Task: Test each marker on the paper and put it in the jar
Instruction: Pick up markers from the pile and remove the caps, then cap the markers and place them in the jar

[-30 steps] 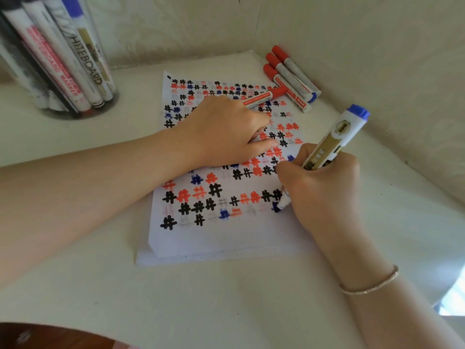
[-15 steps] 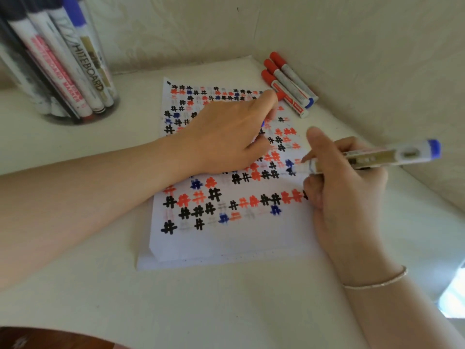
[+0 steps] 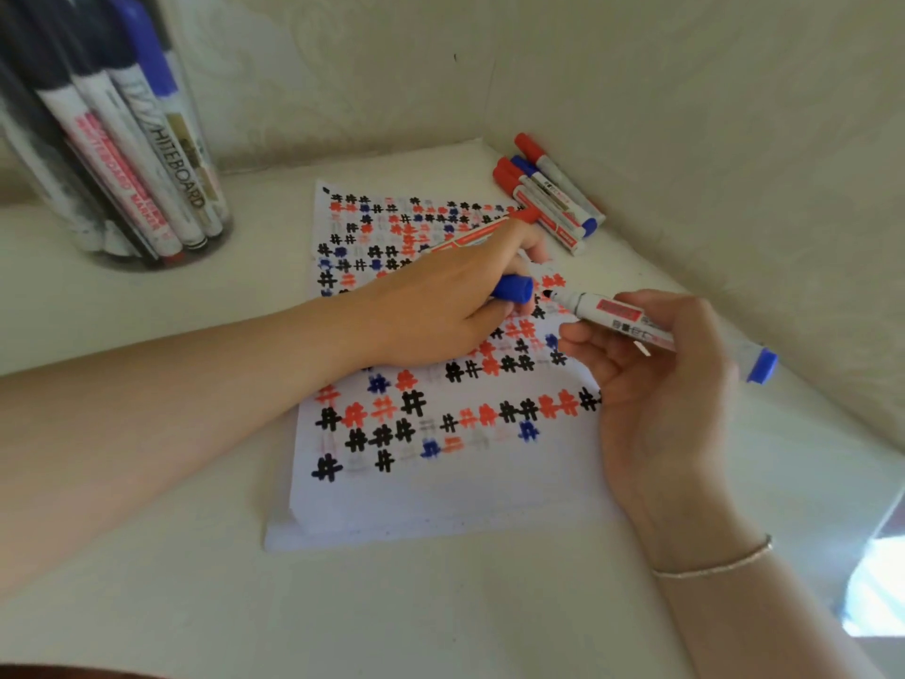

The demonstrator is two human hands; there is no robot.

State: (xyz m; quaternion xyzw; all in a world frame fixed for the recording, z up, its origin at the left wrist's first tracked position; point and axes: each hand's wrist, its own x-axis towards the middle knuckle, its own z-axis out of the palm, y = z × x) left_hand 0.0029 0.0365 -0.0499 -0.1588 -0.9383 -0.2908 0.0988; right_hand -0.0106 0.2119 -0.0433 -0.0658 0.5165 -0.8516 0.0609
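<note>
Lying nearly level above the right part of the paper (image 3: pixel 440 487), the uncapped blue marker (image 3: pixel 636 325) is held in the right hand (image 3: pixel 656 384), whose fingers curl loosely under the barrel with the thumb on top. Its long axis runs from upper left to lower right: the dark tip points left toward the left hand, and the blue end plug points toward the right edge of the counter (image 3: pixel 147 580).

The left hand (image 3: pixel 440 306) rests over the middle of the sheet, knuckles up. Its curled fingers pinch the blue cap (image 3: pixel 514 289), whose open end faces the marker's tip; cap and tip are just apart. Under the same hand a red marker (image 3: pixel 485 232) is gripped, its red cap sticking out past the fingers toward the far right corner.

The paper lies on the counter, covered with rows of black, red and blue hash marks.

In the far right corner, against the wall, a small group of loose markers (image 3: pixel 553 198) with red and blue caps lies side by side, long axes running from upper left to lower right.

At the far left stands the clear jar (image 3: pixel 205 208), holding several markers that lean to the left, caps up.

A thin bracelet (image 3: pixel 715 563) circles the right wrist.
</note>
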